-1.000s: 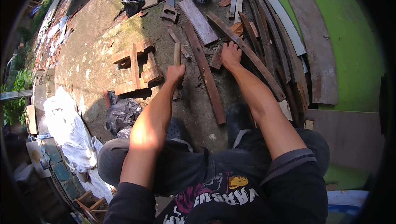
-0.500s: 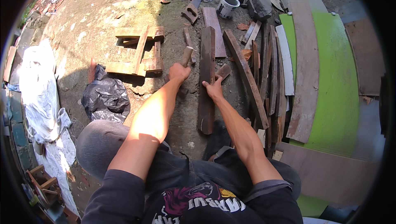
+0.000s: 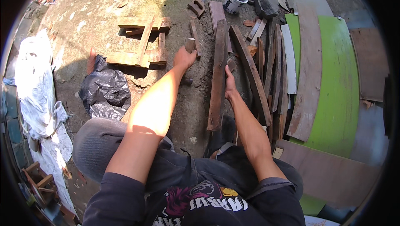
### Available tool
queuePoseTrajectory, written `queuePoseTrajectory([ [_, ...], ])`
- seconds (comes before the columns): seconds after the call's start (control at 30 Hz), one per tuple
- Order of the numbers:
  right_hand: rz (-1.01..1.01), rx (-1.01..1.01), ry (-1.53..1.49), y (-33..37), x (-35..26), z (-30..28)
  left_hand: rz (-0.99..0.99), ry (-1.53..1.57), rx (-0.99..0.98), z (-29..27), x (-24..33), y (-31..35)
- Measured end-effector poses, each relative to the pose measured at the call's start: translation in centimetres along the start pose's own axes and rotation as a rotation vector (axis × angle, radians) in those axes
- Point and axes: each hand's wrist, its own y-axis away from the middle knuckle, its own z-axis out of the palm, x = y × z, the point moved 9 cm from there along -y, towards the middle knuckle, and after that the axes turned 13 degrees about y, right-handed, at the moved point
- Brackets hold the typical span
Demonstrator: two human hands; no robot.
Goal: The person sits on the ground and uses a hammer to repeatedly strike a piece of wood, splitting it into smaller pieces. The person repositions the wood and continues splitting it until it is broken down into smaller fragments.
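Observation:
My left hand [image 3: 184, 58] is closed round the wooden handle of a hammer [image 3: 190, 43], whose dark head shows below the fist. A long dark wooden beam [image 3: 217, 84] lies lengthwise in front of me, to the right of that hand. Against its right edge, my right hand [image 3: 230, 83] grips the beam, with the fingers partly hidden behind it. A short wood block [image 3: 231, 64] pokes out from under the beam beside my fingertips. The hammer is apart from the beam.
A nailed wooden frame [image 3: 143, 43] and a black plastic bag [image 3: 105, 93] sit at left. Beyond lie a handsaw [image 3: 201, 0], a paint can [image 3: 235, 2] and a stone [image 3: 266, 5]. Long wood strips [image 3: 252, 74] and green panels [image 3: 337, 88] line the right.
The beam has turned in my right hand, showing a different face, and shifted right. My right hand has moved from its top to its right edge. The left hand still holds the hammer.

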Motion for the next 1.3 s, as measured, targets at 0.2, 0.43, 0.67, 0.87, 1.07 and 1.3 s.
queuePoseTrajectory([
  [0.2,-0.025,-0.075,-0.013,0.0,-1.9,1.3,0.004,-0.049,-0.033,-0.1,-0.8,-0.8],
  [0.43,-0.083,-0.091,-0.006,0.6,-3.0,2.3,-0.055,-0.231,-0.063,-0.5,-0.6,0.4],
  [0.67,-0.271,0.126,0.238,1.4,-6.2,3.8,-0.157,-0.330,-0.050,-1.4,-1.7,0.5],
  [0.87,-0.359,0.190,0.360,1.9,-8.5,4.3,-0.196,0.168,-0.138,0.4,-0.3,-0.6],
  [1.07,-0.280,0.135,0.358,1.7,-10.4,6.1,-0.242,0.680,-0.363,5.5,5.4,0.5],
  [1.3,-0.067,0.011,0.423,1.3,-10.2,8.9,-0.375,0.937,-0.368,7.7,4.7,-0.8],
])
